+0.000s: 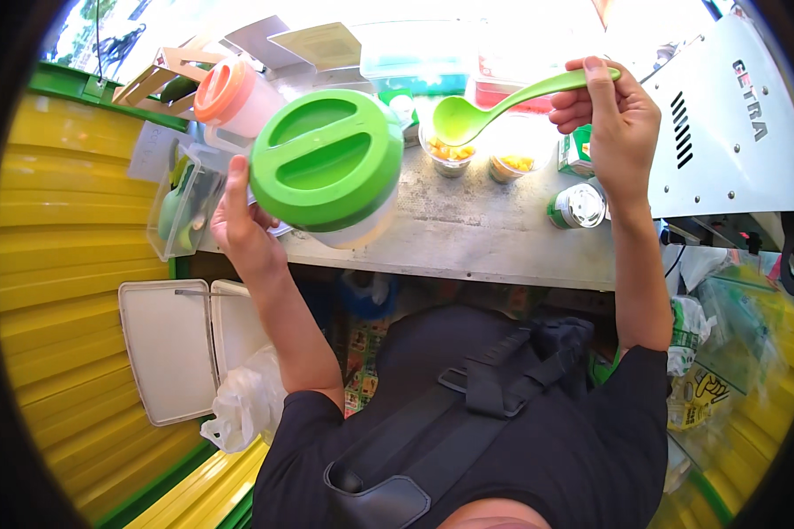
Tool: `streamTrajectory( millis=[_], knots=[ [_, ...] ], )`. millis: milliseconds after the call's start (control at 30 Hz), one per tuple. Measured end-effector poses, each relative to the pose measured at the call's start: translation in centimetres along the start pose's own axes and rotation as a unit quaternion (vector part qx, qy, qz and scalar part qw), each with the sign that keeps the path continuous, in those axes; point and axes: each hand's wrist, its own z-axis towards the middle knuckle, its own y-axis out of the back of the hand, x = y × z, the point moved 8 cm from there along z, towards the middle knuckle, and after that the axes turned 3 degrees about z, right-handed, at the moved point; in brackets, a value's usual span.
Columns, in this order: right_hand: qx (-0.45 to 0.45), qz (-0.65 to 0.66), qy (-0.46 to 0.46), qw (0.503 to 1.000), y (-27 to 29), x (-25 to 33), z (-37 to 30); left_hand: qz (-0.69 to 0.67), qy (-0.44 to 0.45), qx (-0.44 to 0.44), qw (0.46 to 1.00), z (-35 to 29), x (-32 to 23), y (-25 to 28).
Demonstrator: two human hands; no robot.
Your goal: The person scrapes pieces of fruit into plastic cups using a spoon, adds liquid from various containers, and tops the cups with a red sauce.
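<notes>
The left hand point(245, 220) grasped a round, green-lidded plastic pitcher point(326, 163) above a scuffed metal tabletop point(454, 234); the right hand point(619, 119) pinched a glossy green spoon point(538, 93) near a clear cup point(451, 166).

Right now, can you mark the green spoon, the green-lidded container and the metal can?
Green spoon point(513, 98): head view, on the handle near the bowl.
Green-lidded container point(328, 166): head view, on the lid's top.
Metal can point(582, 204): head view, on its silver end.

Passable over near worktop point(468, 234) right of jug point(331, 167) in left grip point(245, 222); blocked left of right grip point(622, 123) by cups point(453, 165), right of it by pale machine point(723, 115).
</notes>
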Motion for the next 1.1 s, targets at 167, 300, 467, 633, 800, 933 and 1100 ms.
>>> streamTrajectory(
  millis=[167, 300, 467, 633, 800, 933, 1100],
  knots=[
    [0.015, 0.034, -0.002, 0.999, 0.3, -1.6, -0.1, 0.111, -0.056, 0.071, 0.99, -2.1, -0.5, -4.6],
    [0.024, 0.062, -0.012, 0.998, 0.5, -2.9, 0.0, 0.143, -0.067, 0.056, 0.986, -3.3, -1.2, -7.0],
    [0.028, 0.077, -0.037, 0.996, 1.0, -4.0, 0.2, 0.196, -0.111, 0.065, 0.972, -3.8, -2.0, -8.6],
    [0.03, 0.085, -0.048, 0.995, 1.4, -4.8, 0.4, 0.257, -0.137, 0.077, 0.954, -3.6, -2.3, -9.7],
    [0.03, 0.092, -0.056, 0.994, 1.6, -5.2, 0.4, 0.299, -0.175, 0.065, 0.936, -3.5, -2.6, -10.4],
    [0.028, 0.089, -0.054, 0.994, 1.7, -5.4, 0.4, 0.309, -0.183, 0.058, 0.932, -3.7, -2.8, -10.9],
    [0.027, 0.089, -0.052, 0.994, 1.8, -5.4, 0.6, 0.32, -0.174, 0.051, 0.93, -3.3, -2.5, -10.5]
  ],
)
